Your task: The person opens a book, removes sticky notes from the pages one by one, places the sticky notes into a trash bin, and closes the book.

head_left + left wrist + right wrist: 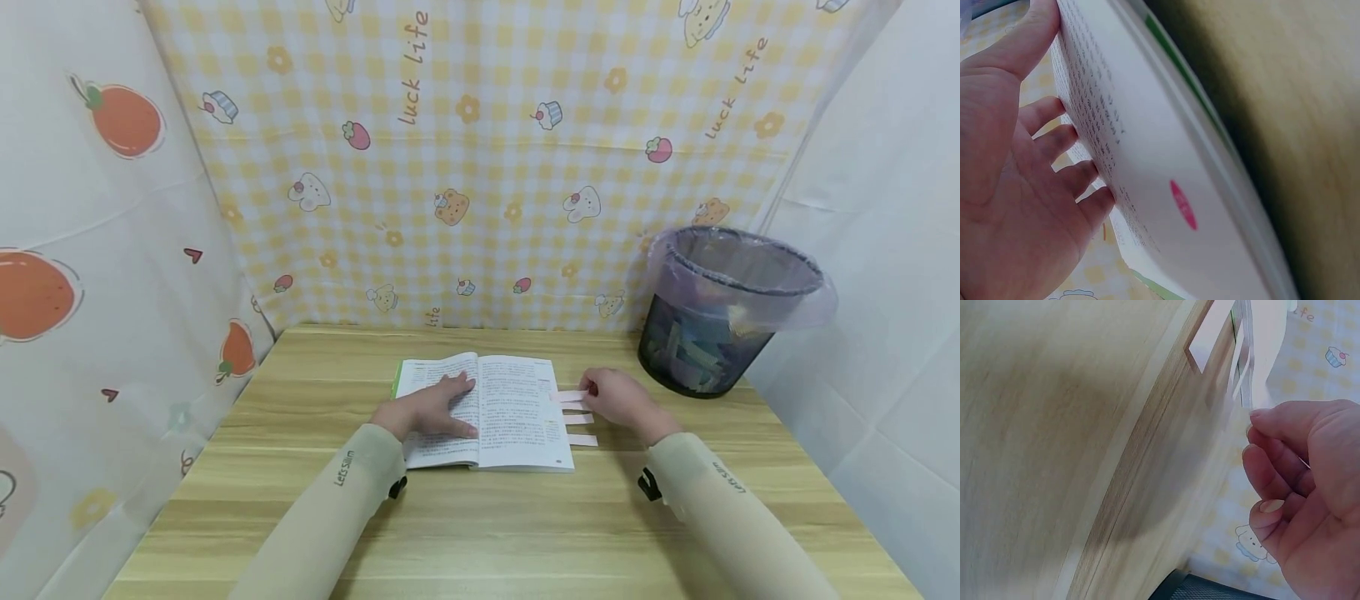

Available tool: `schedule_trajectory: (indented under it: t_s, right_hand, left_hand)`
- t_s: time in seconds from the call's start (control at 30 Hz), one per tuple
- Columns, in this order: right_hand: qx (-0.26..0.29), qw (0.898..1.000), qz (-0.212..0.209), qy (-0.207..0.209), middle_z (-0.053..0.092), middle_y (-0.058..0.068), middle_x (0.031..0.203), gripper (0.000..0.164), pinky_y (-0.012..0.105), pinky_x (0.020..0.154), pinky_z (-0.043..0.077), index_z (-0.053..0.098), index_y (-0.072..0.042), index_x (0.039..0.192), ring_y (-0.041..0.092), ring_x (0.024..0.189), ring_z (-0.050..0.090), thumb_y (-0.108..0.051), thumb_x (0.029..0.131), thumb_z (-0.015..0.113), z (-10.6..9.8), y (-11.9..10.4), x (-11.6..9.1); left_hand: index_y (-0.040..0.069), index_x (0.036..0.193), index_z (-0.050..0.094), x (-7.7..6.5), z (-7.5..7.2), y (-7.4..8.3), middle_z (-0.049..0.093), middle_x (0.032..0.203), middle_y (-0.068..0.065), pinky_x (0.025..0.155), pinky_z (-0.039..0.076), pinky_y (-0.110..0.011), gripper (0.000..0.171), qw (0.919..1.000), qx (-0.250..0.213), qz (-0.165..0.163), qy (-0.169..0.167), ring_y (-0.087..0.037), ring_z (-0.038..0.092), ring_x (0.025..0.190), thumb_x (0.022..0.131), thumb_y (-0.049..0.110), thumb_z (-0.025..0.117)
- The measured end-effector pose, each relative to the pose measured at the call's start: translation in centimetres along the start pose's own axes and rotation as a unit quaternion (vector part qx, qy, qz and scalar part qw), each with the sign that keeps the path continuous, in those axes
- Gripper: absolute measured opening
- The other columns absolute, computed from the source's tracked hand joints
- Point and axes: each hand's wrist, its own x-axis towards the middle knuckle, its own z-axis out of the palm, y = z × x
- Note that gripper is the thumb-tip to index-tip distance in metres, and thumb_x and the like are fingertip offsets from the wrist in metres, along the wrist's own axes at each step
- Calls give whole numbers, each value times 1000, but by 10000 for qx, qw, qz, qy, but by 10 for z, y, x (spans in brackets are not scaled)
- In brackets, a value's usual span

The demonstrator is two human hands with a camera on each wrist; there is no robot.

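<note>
An open book (517,417) lies on the wooden table, printed text on both pages. My left hand (431,410) rests on the left page with fingers spread; in the left wrist view its fingertips (1088,172) touch the page (1129,125). Several pale pink paper strips (582,440) stick out past the right page's outer edge. At the uppermost one, my right hand (618,396) pinches the pink strip (572,396) between thumb and index finger. The right wrist view shows its other fingers curled in, and another strip (1211,337) jutting from the book.
A dark mesh bin (705,342) with a translucent purple liner (675,267) stands at the back right, coloured scraps showing through its side. Behind the table (495,542) hangs a yellow checked curtain (480,167); white sheets flank both sides.
</note>
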Motion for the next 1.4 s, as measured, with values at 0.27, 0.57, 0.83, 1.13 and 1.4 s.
schedule_trajectory:
  t_s: [0.27, 0.57, 0.83, 1.13, 1.4]
  right_hand:
    - [11, 10000, -25, 67, 66, 0, 85, 8, 35, 73, 49, 69, -13, 97, 16, 77, 57, -17, 103, 72, -4, 0, -2]
    - [272, 9993, 38, 247, 66, 3, 86, 6, 34, 72, 48, 69, -10, 97, 18, 77, 57, -11, 102, 65, -22, 3, -7]
    - [146, 9984, 108, 530, 71, 7, 92, 13, 39, 73, 51, 70, -10, 105, 21, 77, 60, -18, 106, 60, -70, -1, -9]
    - [100, 9925, 124, 1212, 75, 15, 103, 19, 47, 75, 55, 71, -6, 115, 29, 86, 68, -21, 108, 61, -140, -5, -15]
    - [57, 9692, 709, 2357, 73, 27, 121, 32, 61, 83, 52, 69, -2, 123, 45, 100, 68, -26, 108, 54, -199, 13, -28]
  left_hand:
    - [16, 176, 27, 1, 0, -1, 8, 187, -7, 141, 8, -59, 105, 10000, 8, 23, 4, -38, 1, 173, 94, 43, 87]
    - [16, 176, 28, 0, -1, 0, 8, 187, -7, 141, 8, -58, 105, 10000, -56, 11, -23, -37, 1, 173, 94, 43, 87]
    - [16, 176, 28, 0, -1, 0, 8, 187, -7, 141, 7, -59, 105, 10000, -23, -29, -24, -37, 1, 173, 94, 45, 86]
    - [16, 176, 28, -1, 0, -1, 8, 187, -8, 141, 7, -59, 104, 10000, -21, -7, -27, -38, 1, 173, 95, 44, 86]
    - [16, 176, 26, 0, 0, -2, 7, 187, -8, 141, 7, -58, 105, 10000, -25, 53, -33, -37, 1, 173, 94, 44, 86]
